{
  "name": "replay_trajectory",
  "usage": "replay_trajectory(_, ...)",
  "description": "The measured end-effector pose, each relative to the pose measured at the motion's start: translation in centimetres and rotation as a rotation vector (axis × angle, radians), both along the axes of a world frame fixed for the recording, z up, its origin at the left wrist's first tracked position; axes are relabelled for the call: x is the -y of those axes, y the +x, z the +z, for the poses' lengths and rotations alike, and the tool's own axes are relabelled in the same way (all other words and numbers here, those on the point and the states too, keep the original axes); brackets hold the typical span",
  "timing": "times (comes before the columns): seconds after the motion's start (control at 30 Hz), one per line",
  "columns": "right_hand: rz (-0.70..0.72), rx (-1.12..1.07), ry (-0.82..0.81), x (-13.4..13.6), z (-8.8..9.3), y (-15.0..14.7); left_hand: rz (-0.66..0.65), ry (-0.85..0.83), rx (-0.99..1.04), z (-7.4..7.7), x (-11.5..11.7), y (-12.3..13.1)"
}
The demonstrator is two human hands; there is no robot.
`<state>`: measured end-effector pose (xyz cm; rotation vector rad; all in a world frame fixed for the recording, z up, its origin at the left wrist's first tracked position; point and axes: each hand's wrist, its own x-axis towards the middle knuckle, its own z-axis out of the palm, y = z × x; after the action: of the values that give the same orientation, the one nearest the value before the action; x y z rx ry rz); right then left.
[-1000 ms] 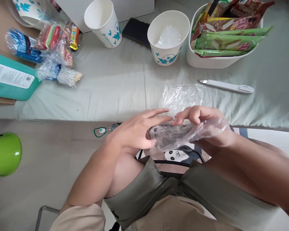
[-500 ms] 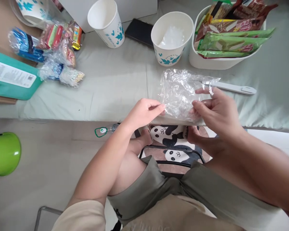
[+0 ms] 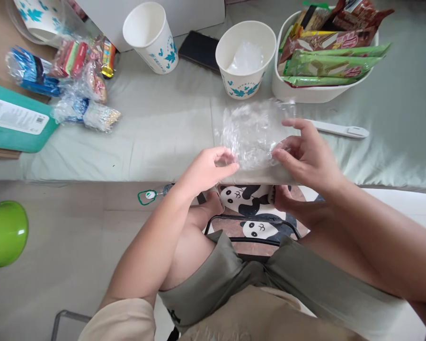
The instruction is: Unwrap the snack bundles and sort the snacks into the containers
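Note:
A crinkled clear plastic bag is held up over the front edge of the pale green covered surface. My left hand pinches its lower left edge with curled fingers. My right hand grips its right side, thumb and fingers closed on the film. Behind the bag stands a paper cup with blue leaf print and clear plastic inside.
A white tub of green and brown snack bars sits at the back right, a white box cutter beside it. A second paper cup, a dark phone, wrapped snacks and a teal box lie left. A green object rests on the floor.
Both hands rose from lap level with the plastic bag and spread it out over the surface's edge. In the last half second they shifted slightly left.

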<state>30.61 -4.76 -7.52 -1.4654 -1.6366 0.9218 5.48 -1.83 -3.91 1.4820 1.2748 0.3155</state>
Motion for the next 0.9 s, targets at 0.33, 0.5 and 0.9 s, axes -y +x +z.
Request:
replay_trajectory(0.33,-0.071,-0.06,0.111,0.0,0.2,-1.0,0.213,0.083,0.135,-0.2,-0.5,0.4)
replay_trajectory(0.5,-0.021,-0.052,0.053,0.0,0.3,-1.6,0.009,0.013,0.161,0.1,-0.5,0.2)
replay_trajectory(0.9,-0.042,0.086,-0.039,-0.2,0.3,-1.4,0.04,-0.194,0.096,0.9,-0.2,-0.4)
